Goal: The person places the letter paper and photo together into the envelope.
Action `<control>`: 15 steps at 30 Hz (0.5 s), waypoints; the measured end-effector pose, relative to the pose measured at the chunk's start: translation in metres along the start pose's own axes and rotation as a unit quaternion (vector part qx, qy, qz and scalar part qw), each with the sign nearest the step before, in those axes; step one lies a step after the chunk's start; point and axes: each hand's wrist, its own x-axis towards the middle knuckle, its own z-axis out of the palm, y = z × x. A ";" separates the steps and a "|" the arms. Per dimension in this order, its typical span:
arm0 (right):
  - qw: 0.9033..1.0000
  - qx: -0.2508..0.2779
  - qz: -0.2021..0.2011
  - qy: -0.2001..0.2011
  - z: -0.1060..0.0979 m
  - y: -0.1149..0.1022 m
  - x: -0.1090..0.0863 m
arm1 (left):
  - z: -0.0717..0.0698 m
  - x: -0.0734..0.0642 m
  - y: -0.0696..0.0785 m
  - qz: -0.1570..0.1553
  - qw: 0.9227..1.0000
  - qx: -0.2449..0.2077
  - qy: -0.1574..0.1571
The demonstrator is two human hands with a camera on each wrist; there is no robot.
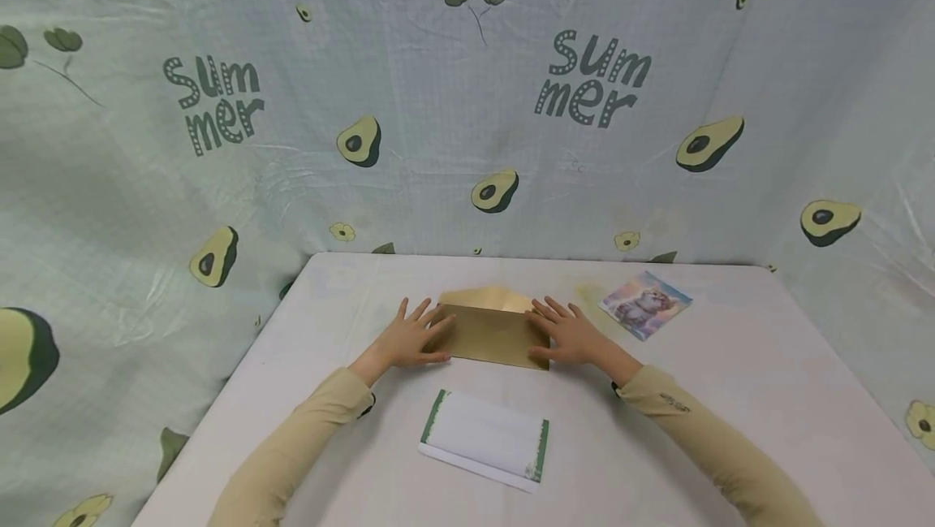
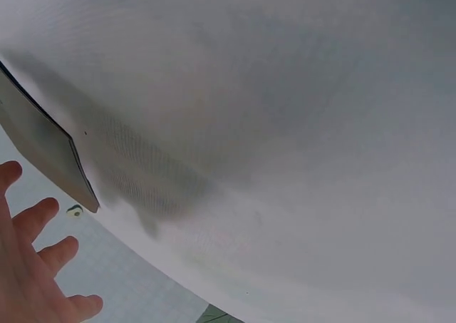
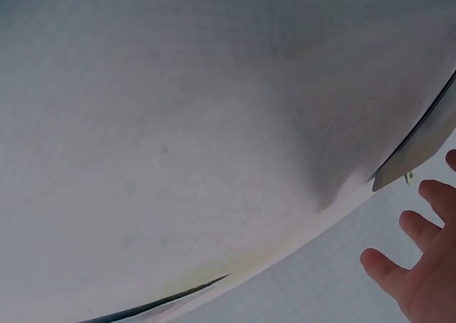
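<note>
A gold envelope is touched at both ends by the left hand and the right hand.
It is found at 3 o'clock from the left hand, 9 from the right; neither is nearer. Its long side is stretched from 9 to 3. Fingers are spread apart. The flap is opened toward 12. Bare table is left toward 6, before the white paper.
</note>
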 end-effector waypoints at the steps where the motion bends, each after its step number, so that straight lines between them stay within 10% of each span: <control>1: 1.000 0.004 0.001 -0.001 0.000 -0.001 0.001 | 0.000 0.000 0.000 0.000 1.000 0.001 -0.002; 15: 1.000 -0.021 -0.005 -0.023 0.003 -0.002 0.007 | 0.002 0.002 -0.004 0.011 1.000 0.006 -0.015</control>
